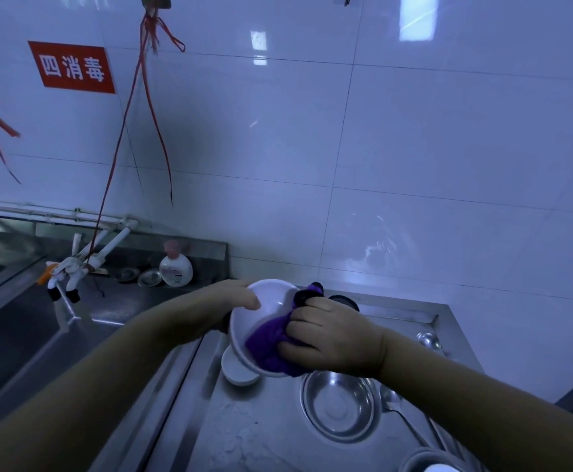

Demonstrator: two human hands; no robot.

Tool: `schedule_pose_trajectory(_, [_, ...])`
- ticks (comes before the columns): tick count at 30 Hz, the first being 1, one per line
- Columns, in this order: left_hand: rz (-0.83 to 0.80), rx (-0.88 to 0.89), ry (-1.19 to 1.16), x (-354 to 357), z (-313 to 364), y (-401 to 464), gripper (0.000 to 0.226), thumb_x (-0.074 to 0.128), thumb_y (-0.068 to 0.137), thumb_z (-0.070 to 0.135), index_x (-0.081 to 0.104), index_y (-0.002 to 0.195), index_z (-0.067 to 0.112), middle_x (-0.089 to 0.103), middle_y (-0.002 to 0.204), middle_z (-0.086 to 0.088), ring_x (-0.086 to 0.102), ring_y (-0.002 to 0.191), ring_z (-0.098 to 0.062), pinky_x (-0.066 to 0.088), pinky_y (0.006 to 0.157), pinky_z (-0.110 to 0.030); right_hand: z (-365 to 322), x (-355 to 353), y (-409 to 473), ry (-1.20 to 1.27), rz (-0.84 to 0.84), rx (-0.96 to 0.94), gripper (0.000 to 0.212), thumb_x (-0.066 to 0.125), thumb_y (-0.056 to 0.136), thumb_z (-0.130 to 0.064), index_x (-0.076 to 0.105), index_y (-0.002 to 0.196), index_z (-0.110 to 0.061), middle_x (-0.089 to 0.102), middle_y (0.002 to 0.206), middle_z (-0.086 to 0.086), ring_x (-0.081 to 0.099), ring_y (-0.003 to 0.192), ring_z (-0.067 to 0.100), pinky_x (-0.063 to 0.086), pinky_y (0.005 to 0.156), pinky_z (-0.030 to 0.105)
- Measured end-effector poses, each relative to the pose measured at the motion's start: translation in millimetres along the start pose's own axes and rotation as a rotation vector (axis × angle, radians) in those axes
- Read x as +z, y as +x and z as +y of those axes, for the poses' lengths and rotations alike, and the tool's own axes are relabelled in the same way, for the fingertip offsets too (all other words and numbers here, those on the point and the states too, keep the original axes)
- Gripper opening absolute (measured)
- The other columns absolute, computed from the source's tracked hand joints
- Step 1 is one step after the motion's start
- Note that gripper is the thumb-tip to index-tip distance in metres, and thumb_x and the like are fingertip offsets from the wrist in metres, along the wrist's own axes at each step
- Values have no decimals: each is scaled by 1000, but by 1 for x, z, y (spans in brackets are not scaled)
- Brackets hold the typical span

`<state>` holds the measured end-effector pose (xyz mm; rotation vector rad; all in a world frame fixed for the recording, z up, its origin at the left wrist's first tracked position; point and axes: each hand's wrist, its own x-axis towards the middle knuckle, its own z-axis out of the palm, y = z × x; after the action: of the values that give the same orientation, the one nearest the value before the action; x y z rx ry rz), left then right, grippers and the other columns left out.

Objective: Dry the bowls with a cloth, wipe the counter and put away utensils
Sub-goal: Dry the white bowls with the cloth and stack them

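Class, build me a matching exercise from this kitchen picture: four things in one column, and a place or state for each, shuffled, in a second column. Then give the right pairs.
Things
1. round white bowl
2. bunched purple cloth
3. shiny round steel bowl
4. white soap bottle with pink pump

Places or states
A. standing at the back by the sink, near the wall
B. lying open side up on the steel counter
C. held tilted by the left hand
D. pressed into the white bowl by the right hand

Pairs: 1-C, 2-D, 3-B, 4-A
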<state>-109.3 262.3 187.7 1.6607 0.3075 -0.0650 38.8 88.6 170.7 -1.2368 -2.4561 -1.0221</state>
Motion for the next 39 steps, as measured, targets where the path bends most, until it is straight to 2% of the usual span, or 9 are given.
schedule_pose_trajectory(6, [153,227,655,-16,5,-3,72,50,71,68,28,137,47,35,131,23,35,125,-1,38,102,-25,2,-15,9,533,-269,616,30,77,68,-17,65,95,-17,63,91,-5,53,79,10,42,68,16])
schedule_pose_trajectory(9, [8,340,867,-13,10,-8,34,54,79,52,51,112,44,53,117,21,43,113,11,41,94,-14,11,-22,6,765,-330,840,35,82,63,-16,63,91,-27,61,81,-13,54,75,2,40,64,6])
schedule_pose_trajectory(12, [-51,314,715,-16,8,-10,16,68,81,26,63,94,19,61,89,5,58,81,-6,49,71,-20,20,-32,0,1035,-359,985,49,83,61,-14,62,99,-37,66,95,-15,62,87,-1,50,73,14])
schedule_pose_trajectory(17, [-48,305,-34,-12,-16,-18,7,68,77,16,66,76,22,62,76,0,57,73,-13,47,66,-21,24,-30,-3,1429,438,1369,43,64,75,17,63,105,-14,69,90,6,63,79,17,54,73,27])
schedule_pose_trajectory(20, [77,317,-283,7,-30,-10,17,58,78,10,70,76,22,67,77,-2,61,72,-13,50,63,-22,21,-26,3,1334,606,1415,41,61,81,14,64,106,-19,70,90,2,63,80,16,53,75,26])
schedule_pose_trajectory(26, [209,348,-590,44,-24,7,18,60,79,3,63,97,1,71,91,-17,68,78,-24,56,65,-31,-9,-3,25,795,401,1261,37,54,88,-31,58,125,-31,52,131,-12,44,123,-2,33,104,15])
schedule_pose_trajectory(32, [238,348,-798,55,-13,11,31,50,84,10,61,112,3,70,101,-15,66,87,-24,57,71,-32,-26,11,28,299,256,883,38,41,96,-27,61,127,-16,50,137,8,34,134,23,25,112,33])
schedule_pose_trajectory(36, [243,334,-853,56,-14,11,33,49,84,13,59,115,4,67,108,-17,66,92,-24,55,78,-35,-21,9,36,303,303,998,37,39,97,-26,63,123,-17,53,133,6,39,129,21,32,109,35])
schedule_pose_trajectory(39, [274,341,-912,54,-12,11,31,49,81,11,59,109,0,70,102,-17,69,87,-24,58,72,-32,-10,4,41,499,390,1195,36,41,96,-24,64,123,-21,50,126,-7,41,124,11,29,107,18])
